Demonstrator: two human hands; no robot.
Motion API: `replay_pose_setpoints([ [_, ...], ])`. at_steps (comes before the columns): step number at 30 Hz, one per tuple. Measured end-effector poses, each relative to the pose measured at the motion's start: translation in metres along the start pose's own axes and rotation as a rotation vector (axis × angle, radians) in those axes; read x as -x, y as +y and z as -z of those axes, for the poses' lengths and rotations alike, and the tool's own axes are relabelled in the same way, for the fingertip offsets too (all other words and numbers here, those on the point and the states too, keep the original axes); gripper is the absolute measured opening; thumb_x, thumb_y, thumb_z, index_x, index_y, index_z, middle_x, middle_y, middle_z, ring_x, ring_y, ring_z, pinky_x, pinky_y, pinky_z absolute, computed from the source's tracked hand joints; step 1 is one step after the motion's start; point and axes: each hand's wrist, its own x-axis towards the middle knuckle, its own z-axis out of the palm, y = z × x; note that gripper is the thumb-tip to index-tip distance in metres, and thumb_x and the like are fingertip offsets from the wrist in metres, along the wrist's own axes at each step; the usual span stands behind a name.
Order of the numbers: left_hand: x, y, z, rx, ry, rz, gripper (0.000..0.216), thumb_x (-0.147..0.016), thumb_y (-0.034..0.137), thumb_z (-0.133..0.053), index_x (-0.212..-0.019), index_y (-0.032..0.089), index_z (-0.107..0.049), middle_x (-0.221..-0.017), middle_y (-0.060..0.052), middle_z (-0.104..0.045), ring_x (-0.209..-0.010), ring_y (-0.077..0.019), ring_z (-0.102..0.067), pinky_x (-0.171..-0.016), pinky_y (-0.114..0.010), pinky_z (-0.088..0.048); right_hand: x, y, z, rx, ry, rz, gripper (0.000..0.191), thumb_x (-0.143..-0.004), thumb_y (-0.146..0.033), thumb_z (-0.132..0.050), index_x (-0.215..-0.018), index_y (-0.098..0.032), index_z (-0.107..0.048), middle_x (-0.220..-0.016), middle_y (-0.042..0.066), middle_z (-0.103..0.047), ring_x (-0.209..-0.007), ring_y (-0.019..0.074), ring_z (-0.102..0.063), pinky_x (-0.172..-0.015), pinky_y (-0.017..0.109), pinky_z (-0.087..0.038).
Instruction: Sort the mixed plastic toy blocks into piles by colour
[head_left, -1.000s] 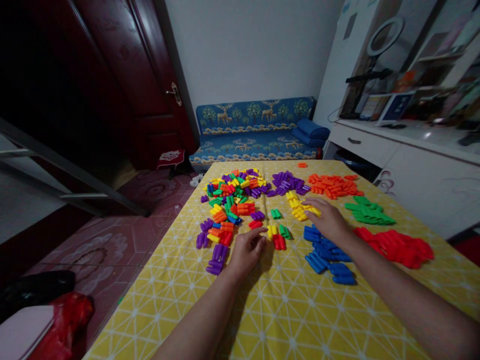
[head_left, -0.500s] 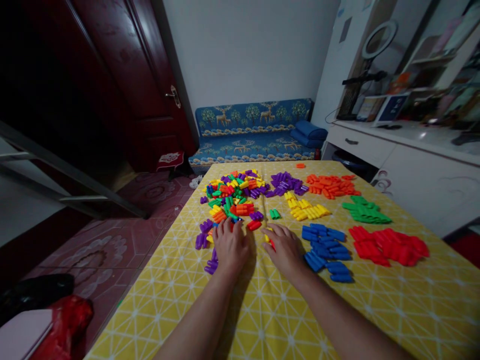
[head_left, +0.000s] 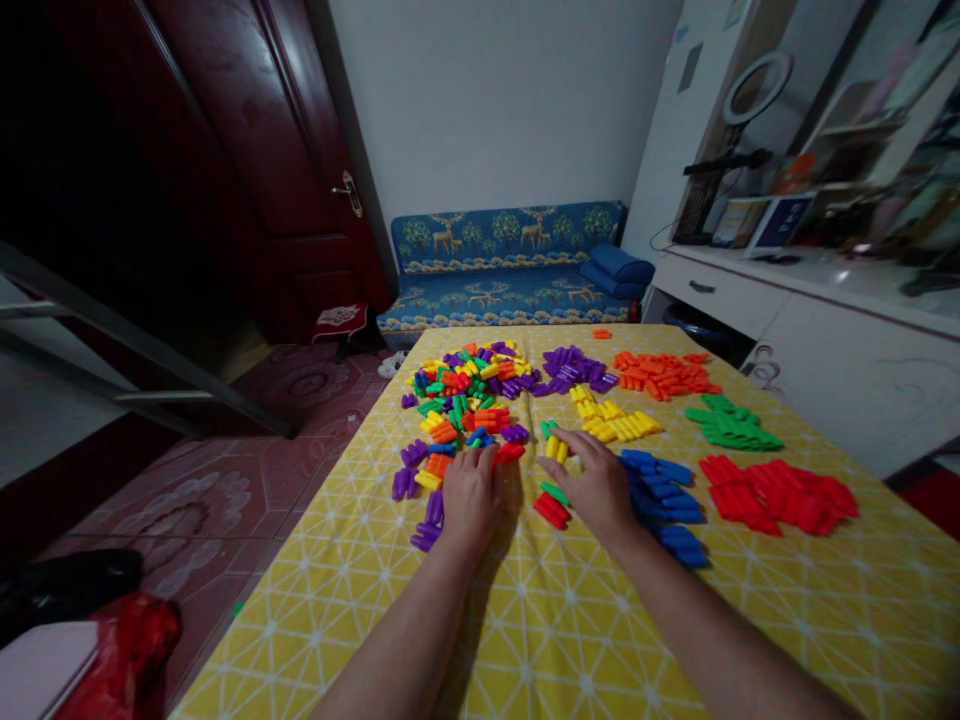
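Yellow pieces (head_left: 556,447) sat pinched at the fingertips of our right hand (head_left: 598,489), just beside the yellow pile (head_left: 615,421). Our left hand (head_left: 470,492) lay flat and open against the mixed heap (head_left: 469,395), holding nothing. We judged that a careless sweep could knock the loose red pieces (head_left: 550,510) into the blue pile (head_left: 660,490), undoing the sorting.

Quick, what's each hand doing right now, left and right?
Left hand: palm down on the mixed plastic pegs, grip cannot be told.
Right hand: fingers pinching small yellow plastic pegs.
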Motion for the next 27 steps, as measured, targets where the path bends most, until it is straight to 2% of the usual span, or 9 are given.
replay_pose_setpoints([
  [3, -0.002, -0.002, -0.003, 0.117, 0.013, 0.023, 0.033, -0.092, 0.020, -0.045, -0.120, 0.018, -0.063, -0.102, -0.014, -0.066, -0.098, -0.0301, -0.057, -0.087, -0.044, -0.043, -0.035, 0.037, 0.016, 0.123, 0.019, -0.120, 0.035, -0.085, -0.044, -0.060, -0.108, -0.018, -0.068, -0.102, 0.012, -0.068, -0.093, 0.0266, -0.064, -0.080, 0.038, -0.051],
  [6, -0.003, -0.004, -0.007, 0.251, 0.030, 0.034, 0.031, -0.091, 0.022, -0.048, -0.116, 0.019, -0.065, -0.100, -0.013, -0.066, -0.098, -0.0316, -0.058, -0.087, -0.046, -0.043, -0.063, 0.071, 0.031, 0.287, -0.053, -0.221, 0.039, -0.085, -0.040, -0.059, -0.114, -0.015, -0.066, -0.105, 0.015, -0.068, -0.090, 0.0275, -0.064, -0.079, 0.039, -0.051],
  [9, -0.002, -0.004, -0.009, 0.447, 0.075, 0.040, 0.026, -0.091, 0.026, -0.051, -0.112, 0.023, -0.067, -0.098, -0.012, -0.068, -0.096, -0.0302, -0.060, -0.085, -0.045, -0.045, -0.066, 0.080, 0.034, 0.373, -0.074, -0.222, 0.043, -0.083, -0.035, -0.062, -0.120, -0.013, -0.062, -0.110, 0.018, -0.066, -0.100, 0.0311, -0.062, -0.086, 0.044, -0.049],
  [11, -0.001, -0.003, -0.008, 0.542, 0.088, 0.052, 0.023, -0.091, 0.028, -0.051, -0.107, 0.025, -0.067, -0.096, -0.011, -0.069, -0.093, -0.0284, -0.062, -0.082, -0.042, -0.046, -0.054, 0.070, 0.027, 0.322, -0.053, -0.155, 0.041, -0.083, -0.035, -0.062, -0.119, -0.015, -0.063, -0.112, 0.017, -0.066, -0.104, 0.0312, -0.060, -0.089, 0.045, -0.048],
  [13, -0.001, -0.001, -0.006, 0.577, 0.072, 0.069, 0.023, -0.092, 0.028, -0.049, -0.105, 0.024, -0.067, -0.097, -0.011, -0.071, -0.091, -0.0276, -0.064, -0.080, -0.041, -0.047, -0.034, 0.051, 0.015, 0.170, -0.076, -0.111, 0.036, -0.085, -0.037, -0.059, -0.114, -0.017, -0.065, -0.109, 0.014, -0.067, -0.097, 0.0277, -0.063, -0.086, 0.042, -0.050],
  [16, -0.002, 0.003, -0.002, 0.590, 0.057, 0.098, 0.024, -0.094, 0.025, -0.045, -0.105, 0.022, -0.066, -0.095, -0.010, -0.072, -0.087, -0.0249, -0.066, -0.076, -0.038, -0.049, -0.003, 0.018, -0.004, -0.089, -0.167, -0.153, 0.031, -0.086, -0.042, -0.058, -0.105, -0.019, -0.068, -0.101, 0.009, -0.068, -0.079, 0.0216, -0.064, -0.075, 0.037, -0.053],
  [19, -0.001, 0.007, -0.001, 0.658, 0.059, 0.097, 0.024, -0.093, 0.024, -0.045, -0.104, 0.019, -0.066, -0.093, -0.008, -0.072, -0.085, -0.0213, -0.067, -0.077, -0.034, -0.051, 0.018, -0.007, -0.017, -0.261, -0.193, -0.190, 0.033, -0.085, -0.042, -0.060, -0.110, -0.021, -0.066, -0.101, 0.008, -0.070, -0.078, 0.0199, -0.064, -0.074, 0.035, -0.053],
  [23, 0.003, 0.012, -0.001, 0.731, -0.002, -0.052, 0.028, -0.088, 0.016, -0.049, -0.111, 0.019, -0.065, -0.109, -0.008, -0.070, -0.103, -0.0209, -0.064, -0.089, -0.033, -0.050, 0.026, -0.022, -0.018, -0.389, -0.180, -0.161, 0.035, -0.085, -0.035, -0.060, -0.118, -0.023, -0.064, -0.107, 0.007, -0.070, -0.087, 0.0203, -0.065, -0.077, 0.034, -0.053],
  [27, 0.007, 0.016, -0.001, 0.771, -0.057, -0.071, 0.029, -0.089, 0.020, -0.053, -0.116, 0.020, -0.062, -0.113, -0.009, -0.067, -0.099, -0.0191, -0.063, -0.083, -0.030, -0.051, 0.024, -0.022, -0.011, -0.448, -0.126, -0.227, 0.020, -0.084, -0.032, -0.061, -0.100, -0.022, -0.068, -0.095, 0.006, -0.072, -0.083, 0.0203, -0.066, -0.075, 0.033, -0.053],
])
